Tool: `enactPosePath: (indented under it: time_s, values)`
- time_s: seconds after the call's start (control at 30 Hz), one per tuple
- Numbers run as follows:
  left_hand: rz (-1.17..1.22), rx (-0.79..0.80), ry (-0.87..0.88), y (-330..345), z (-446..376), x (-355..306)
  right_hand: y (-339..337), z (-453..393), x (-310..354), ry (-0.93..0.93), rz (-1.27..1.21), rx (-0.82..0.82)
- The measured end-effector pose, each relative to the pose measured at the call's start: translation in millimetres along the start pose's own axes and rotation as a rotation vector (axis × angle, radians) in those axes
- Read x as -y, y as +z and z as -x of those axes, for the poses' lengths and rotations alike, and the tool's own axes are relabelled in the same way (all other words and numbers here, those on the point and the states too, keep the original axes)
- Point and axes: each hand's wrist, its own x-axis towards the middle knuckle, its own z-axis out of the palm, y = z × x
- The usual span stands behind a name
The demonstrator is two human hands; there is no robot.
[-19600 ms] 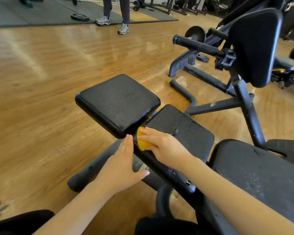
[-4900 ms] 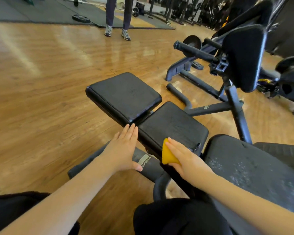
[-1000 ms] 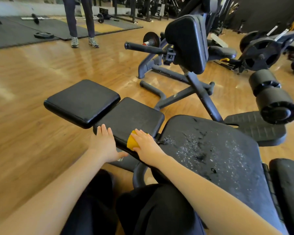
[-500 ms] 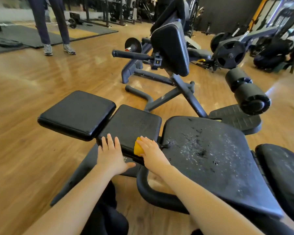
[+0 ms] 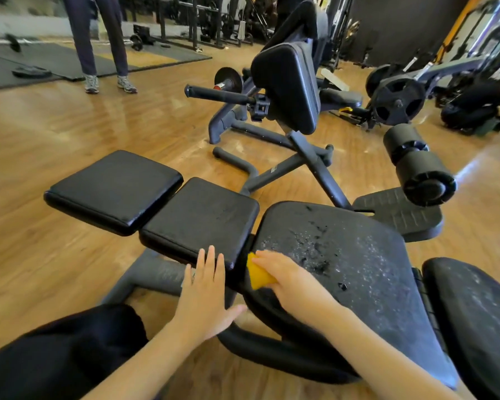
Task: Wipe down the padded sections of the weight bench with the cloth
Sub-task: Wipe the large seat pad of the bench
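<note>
Right hand (image 5: 286, 277) pinches the soft, light yellow cloth (image 5: 258, 275) at frame centre; left hand (image 5: 207, 287) rests spread on the bench (image 5: 202, 215) pad.

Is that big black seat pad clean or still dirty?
Dirty: the large black seat pad is speckled with whitish flecks and dark crumbs beside the yellow cloth.

Three bench pads in row: far-left pad (image 5: 113, 190), middle pad (image 5: 199, 219) touching it on right, large pad (image 5: 358, 269) right of that; cloth (image 5: 259, 274) under right hand (image 5: 289, 277) at large pad's left edge; left hand (image 5: 207, 293) on middle pad's near edge; roller (image 5: 419, 168) behind large pad.
</note>
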Motion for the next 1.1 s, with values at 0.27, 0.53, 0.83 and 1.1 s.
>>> enactPosePath:
  time_s: [0.27,0.53,0.83,1.1]
  values:
    - [-0.137,0.146,0.079,-6,-28,11,44,-6,-5,-0.075,0.086,0.049]
    - [-0.168,0.219,0.049,-8,-35,3,31,-53,-49,0.084,-0.055,0.016]
    - [-0.144,0.128,0.046,1,-33,6,-1,-139,-111,0.315,-0.063,-0.119]
    - [-0.115,0.128,0.029,-5,-32,1,-13,-171,-124,0.453,-0.042,-0.177]
